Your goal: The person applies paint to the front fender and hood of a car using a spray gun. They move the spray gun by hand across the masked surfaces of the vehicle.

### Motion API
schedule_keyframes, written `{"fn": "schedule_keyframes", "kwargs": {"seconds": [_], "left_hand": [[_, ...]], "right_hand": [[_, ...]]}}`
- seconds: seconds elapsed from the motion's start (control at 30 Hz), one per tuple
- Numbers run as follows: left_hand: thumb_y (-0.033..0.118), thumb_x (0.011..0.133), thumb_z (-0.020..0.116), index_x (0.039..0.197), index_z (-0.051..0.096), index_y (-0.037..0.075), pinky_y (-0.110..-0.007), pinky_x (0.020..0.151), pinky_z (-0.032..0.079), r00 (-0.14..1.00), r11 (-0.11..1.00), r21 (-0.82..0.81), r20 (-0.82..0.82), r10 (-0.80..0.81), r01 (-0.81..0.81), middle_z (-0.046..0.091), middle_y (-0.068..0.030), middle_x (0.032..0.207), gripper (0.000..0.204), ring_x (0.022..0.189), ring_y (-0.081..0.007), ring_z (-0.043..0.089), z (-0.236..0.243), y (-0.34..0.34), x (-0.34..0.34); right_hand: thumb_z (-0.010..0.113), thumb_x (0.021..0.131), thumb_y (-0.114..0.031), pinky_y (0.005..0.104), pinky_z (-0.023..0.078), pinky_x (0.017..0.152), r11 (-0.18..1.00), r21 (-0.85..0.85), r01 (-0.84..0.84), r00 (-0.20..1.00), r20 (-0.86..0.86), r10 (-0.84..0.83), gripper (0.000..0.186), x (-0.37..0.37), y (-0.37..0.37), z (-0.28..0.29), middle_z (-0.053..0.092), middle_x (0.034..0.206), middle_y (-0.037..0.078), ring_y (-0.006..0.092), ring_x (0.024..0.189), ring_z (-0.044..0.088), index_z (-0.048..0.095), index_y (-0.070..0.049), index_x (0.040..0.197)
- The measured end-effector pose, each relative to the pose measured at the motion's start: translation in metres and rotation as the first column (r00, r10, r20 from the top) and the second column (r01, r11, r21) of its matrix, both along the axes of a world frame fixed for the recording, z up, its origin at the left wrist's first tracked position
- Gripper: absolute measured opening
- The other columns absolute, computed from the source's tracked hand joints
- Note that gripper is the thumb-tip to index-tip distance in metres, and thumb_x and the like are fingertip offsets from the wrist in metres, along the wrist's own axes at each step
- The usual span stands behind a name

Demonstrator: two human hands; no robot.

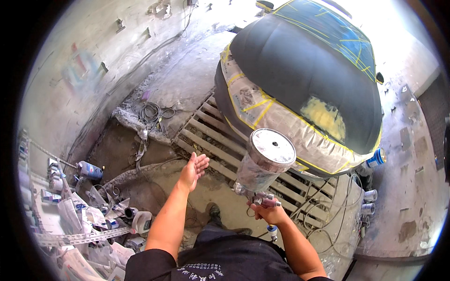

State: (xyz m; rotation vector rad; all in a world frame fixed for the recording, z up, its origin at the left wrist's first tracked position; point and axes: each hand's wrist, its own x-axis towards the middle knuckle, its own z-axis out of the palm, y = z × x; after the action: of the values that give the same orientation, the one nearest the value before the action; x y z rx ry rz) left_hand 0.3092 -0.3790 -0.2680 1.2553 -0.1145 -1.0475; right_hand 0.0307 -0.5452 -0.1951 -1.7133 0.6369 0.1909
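Observation:
My right hand (269, 213) is closed round the handle of a paint spray gun (262, 197). On top of the gun sits a large paint-stained cup with a white lid (273, 146). Stretched out in the air, my left hand (192, 172) holds nothing and its fingers are extended. Beyond the gun stands a car with a dark bonnet (290, 61) that has a yellowish patch (324, 117) near its front edge. Masking paper (281, 119) and yellow tape cover the car's front, and blue film (328, 23) covers its windscreen.
A slatted floor grate (215, 152) runs under the car's front. Coiled cable (152, 114) lies by the left wall, and a hose (340, 225) loops over the floor at right. Shelves (84, 238) at left hold cans and bottles. Several cans (369, 195) stand by the right wall.

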Motion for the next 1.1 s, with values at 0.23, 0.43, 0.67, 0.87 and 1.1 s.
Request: {"fn": "schedule_keyframes", "kwargs": {"seconds": [0.23,0.43,0.67,0.87,1.1], "left_hand": [[0.059,0.093,0.027,0.135,0.039,0.000,-0.034,0.099,0.033,0.998,0.998,-0.031,-0.031,-0.052,0.051,0.052,-0.0127,0.130,0.074,0.120,-0.0212,0.048,0.002,0.001,-0.005],[0.059,0.093,0.028,0.134,0.040,-0.001,-0.032,0.096,0.037,0.994,0.995,-0.058,-0.066,-0.088,0.084,0.052,-0.0127,0.130,0.073,0.120,-0.0212,0.049,0.006,-0.010,-0.002],[0.059,0.093,0.031,0.133,0.040,-0.001,-0.032,0.091,0.042,0.994,0.993,-0.074,-0.065,-0.093,0.088,0.055,-0.0142,0.126,0.073,0.117,-0.0224,0.052,0.005,-0.016,0.001],[0.059,0.093,0.031,0.133,0.041,-0.001,-0.033,0.093,0.041,0.994,0.994,-0.071,-0.060,-0.093,0.088,0.054,-0.0138,0.127,0.073,0.118,-0.0226,0.051,0.006,-0.013,0.004],[0.060,0.092,0.032,0.133,0.042,0.001,-0.031,0.092,0.039,0.997,0.997,0.015,0.012,-0.073,0.073,0.054,-0.0113,0.128,0.073,0.117,-0.0216,0.051,0.004,-0.007,0.008]], "right_hand": [[0.058,0.088,-0.035,0.0225,0.041,0.049,0.958,0.284,0.041,0.956,0.268,-0.120,0.041,-0.005,0.006,0.016,0.058,0.060,0.000,0.0066,0.053,0.052,0.061,-0.003,0.114],[0.046,0.089,-0.053,0.0213,0.039,0.048,0.973,0.230,0.028,0.973,0.215,-0.079,0.058,-0.009,0.004,0.011,0.058,0.059,0.001,0.0064,0.051,0.049,0.060,-0.004,0.116],[0.048,0.088,-0.053,0.0218,0.040,0.048,0.978,0.204,0.049,0.975,0.201,-0.090,0.059,-0.012,0.004,-0.003,0.058,0.058,0.001,0.0067,0.051,0.051,0.061,-0.002,0.114],[0.061,0.088,-0.031,0.0252,0.044,0.049,0.976,0.171,0.134,0.964,0.205,-0.169,0.029,0.000,0.015,0.013,0.058,0.059,0.001,0.0089,0.054,0.054,0.065,-0.003,0.096],[0.065,0.085,-0.020,0.0262,0.045,0.050,0.982,0.064,0.180,0.983,0.012,-0.181,0.019,-0.003,0.014,0.003,0.058,0.060,0.001,0.0090,0.053,0.054,0.066,-0.004,0.097]]}}
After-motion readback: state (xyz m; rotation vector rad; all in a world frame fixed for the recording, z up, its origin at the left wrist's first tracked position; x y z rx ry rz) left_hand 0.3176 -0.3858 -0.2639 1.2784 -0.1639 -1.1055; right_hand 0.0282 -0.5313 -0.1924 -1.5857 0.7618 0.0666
